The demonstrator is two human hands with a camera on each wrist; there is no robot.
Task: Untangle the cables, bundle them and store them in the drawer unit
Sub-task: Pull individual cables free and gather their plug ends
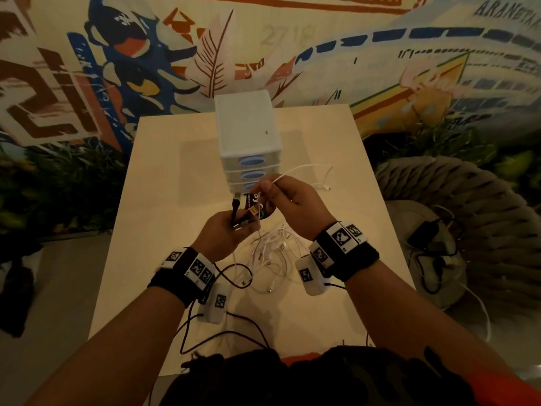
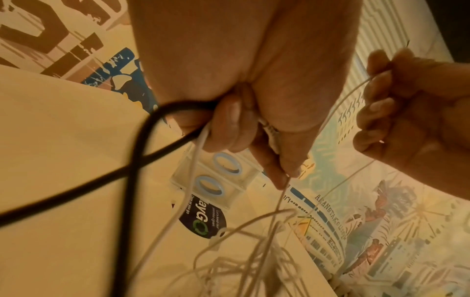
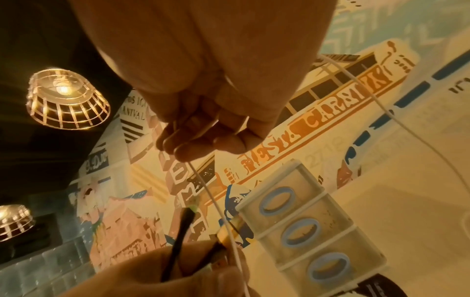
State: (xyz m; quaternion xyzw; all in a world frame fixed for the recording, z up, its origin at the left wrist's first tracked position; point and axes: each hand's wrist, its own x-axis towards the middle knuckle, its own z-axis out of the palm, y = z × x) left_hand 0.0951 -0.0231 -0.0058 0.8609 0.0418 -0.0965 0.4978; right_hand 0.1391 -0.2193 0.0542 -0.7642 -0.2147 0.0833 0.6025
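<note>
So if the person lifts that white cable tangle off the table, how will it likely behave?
Probably floppy: the white cable pinched in the right hand droops in a loose arc. The white tangle looks light, but its loops overlap, so strands would likely drag up together. It may also snag the black cable gripped in the left hand.

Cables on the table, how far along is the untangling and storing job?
Early. Nothing looks stored: the drawer unit has all three drawers shut. In hand: the left hand grips the black cable ends, while the right hand pinches a white cable. Left: the white tangle on the table, bundling, storing.
</note>
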